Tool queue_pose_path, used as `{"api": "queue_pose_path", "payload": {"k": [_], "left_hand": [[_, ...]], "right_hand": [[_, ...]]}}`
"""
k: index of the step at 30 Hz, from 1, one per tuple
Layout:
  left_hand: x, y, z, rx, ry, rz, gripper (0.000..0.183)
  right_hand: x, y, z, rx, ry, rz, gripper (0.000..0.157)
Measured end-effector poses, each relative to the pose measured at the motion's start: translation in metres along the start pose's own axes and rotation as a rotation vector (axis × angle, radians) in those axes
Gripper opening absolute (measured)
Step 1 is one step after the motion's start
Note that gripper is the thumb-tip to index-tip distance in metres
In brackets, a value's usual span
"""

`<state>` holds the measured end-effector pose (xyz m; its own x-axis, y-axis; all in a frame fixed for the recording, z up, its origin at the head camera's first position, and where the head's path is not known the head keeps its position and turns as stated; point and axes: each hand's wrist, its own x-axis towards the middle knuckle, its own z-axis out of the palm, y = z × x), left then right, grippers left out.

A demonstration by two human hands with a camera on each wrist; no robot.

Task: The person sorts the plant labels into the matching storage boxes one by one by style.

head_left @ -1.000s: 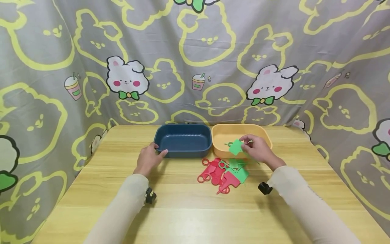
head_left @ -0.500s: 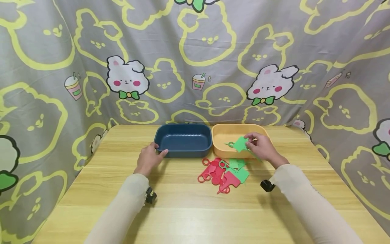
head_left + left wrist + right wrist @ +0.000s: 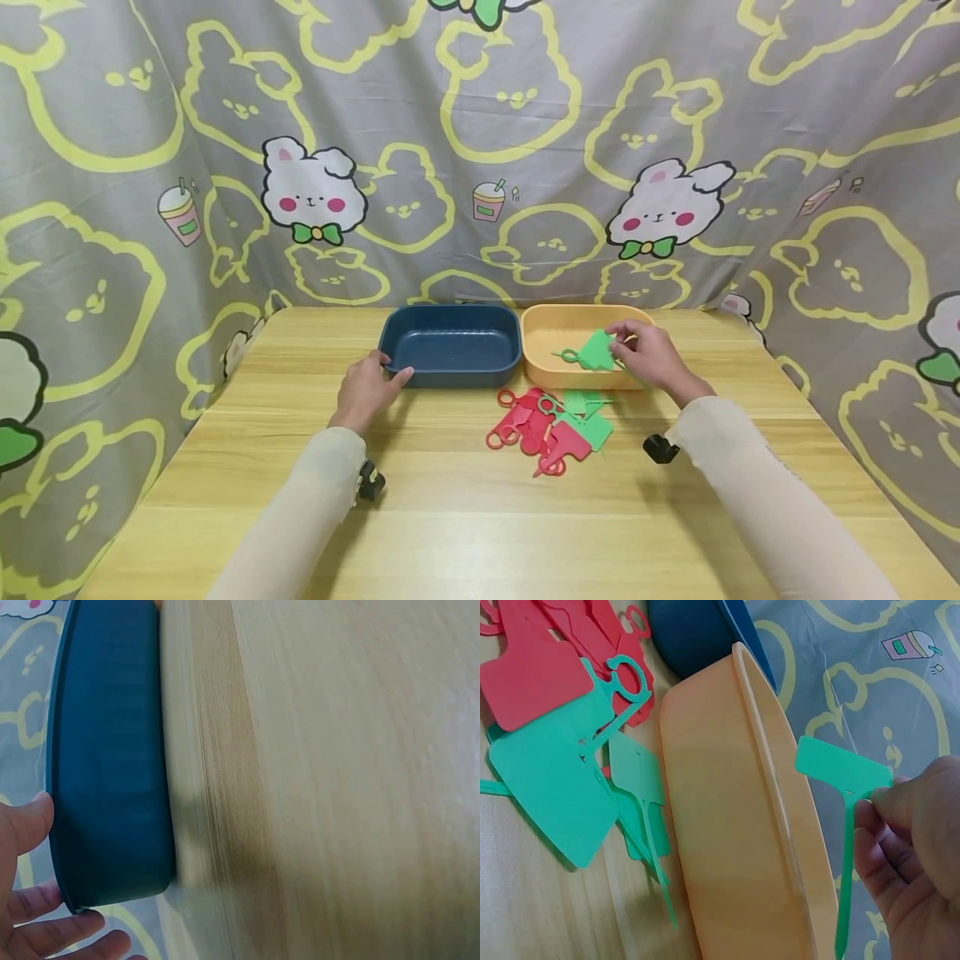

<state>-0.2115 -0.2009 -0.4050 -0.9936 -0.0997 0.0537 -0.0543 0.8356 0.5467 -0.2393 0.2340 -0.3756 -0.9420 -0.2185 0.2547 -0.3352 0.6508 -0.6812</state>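
At the front left corner of a dark blue bin (image 3: 450, 379), my left hand (image 3: 367, 390) grips the rim, thumb on one side and fingers spread around the corner. My right hand (image 3: 647, 354) is over the right part of a yellow-orange bin (image 3: 555, 379), pinching a green T-shaped plant label (image 3: 844, 769) between thumb and fingertips. The label's stem points down in the right wrist view. A green ring-ended piece (image 3: 572, 356) lies inside that bin, partly overlapped by green in the head view.
In front of the yellow-orange bin lies a pile of flat red pieces (image 3: 573, 442) and green labels (image 3: 596, 429), some with rings. Both bins stand side by side near the wooden table's (image 3: 465, 517) back edge. A patterned curtain (image 3: 420, 200) hangs behind.
My right hand has moved a little to the right and back over the yellow-orange bin, with green label still pinched. The left hand stays at the blue bin's corner.
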Motion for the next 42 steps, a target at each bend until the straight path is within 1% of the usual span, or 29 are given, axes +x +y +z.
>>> {"api": "queue_pose_path", "payload": {"k": [6,14,22,27,36,42], "left_hand": [[0.000,0.000,0.000,0.002,-0.012,-0.006,0.058],[0.000,-0.001,0.001,0.001,-0.011,-0.010,0.056],[0.000,-0.001,0.001,0.000,-0.014,-0.007,0.056],[0.001,-0.002,0.001,-0.005,-0.013,-0.004,0.057],[0.002,-0.002,0.000,-0.004,-0.003,-0.009,0.057],[0.002,-0.001,0.000,-0.006,-0.003,-0.004,0.057]], "right_hand": [[0.004,0.000,-0.003,-0.042,0.003,0.001,0.019],[0.009,-0.002,-0.005,-0.067,-0.008,0.022,0.021],[0.013,-0.002,-0.003,-0.106,0.013,0.009,0.019],[0.013,-0.001,-0.002,-0.105,0.036,0.010,0.017],[0.010,0.001,0.004,-0.080,0.037,-0.034,0.011],[0.004,0.005,0.010,-0.051,0.008,-0.082,0.009]]}}
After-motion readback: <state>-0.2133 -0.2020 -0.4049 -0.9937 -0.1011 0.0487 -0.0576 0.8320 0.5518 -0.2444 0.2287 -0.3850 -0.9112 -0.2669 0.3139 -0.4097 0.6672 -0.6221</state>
